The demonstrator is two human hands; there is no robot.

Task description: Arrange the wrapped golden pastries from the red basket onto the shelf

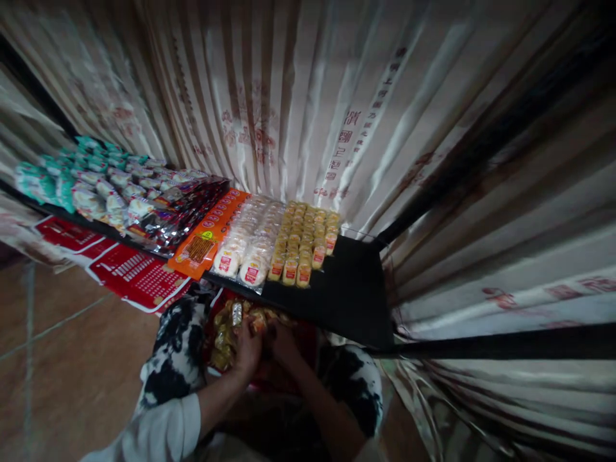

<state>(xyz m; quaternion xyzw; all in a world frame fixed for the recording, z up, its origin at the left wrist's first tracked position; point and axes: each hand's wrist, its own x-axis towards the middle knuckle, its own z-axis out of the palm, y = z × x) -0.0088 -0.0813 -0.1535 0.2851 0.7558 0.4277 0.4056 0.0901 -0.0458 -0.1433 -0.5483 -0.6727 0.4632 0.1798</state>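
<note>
Far left of the shelf [346, 301]: green-and-white packets [58, 183] piled up, then white-and-red ones just beside them. Red printed sheets [137, 276] hung below the shelf edge there, over the tiled floor [62, 359]. Next along: dark shiny wrappers [185, 215], then a long orange pack [209, 234] lying front to back. Then clear-wrapped pale round cakes with red labels [248, 247] in rows, touching the orange pack on one side and the yellow cakes [303, 240] on the other. Yellow cakes stood in tidy rows too. Right of them the shelf was bare black. Striped curtain [298, 109] with red print behind everything and down the right side.

Below the shelf edge, near my lap: a bag of gold-wrapped snacks [226, 333] against something red. My left hand [248, 353] was on the bag's right side, fingers curled in against the wrappers; looked like a grip, but too dark and blurred to say they were clamped. My right hand [283, 343] was just beside it, touching or nearly so, fingers bent down toward the same bag; couldn't tell whether closed on anything. White sleeve [166, 427] on my left arm, black-and-white patterned cloth on both sides of the bag.
</note>
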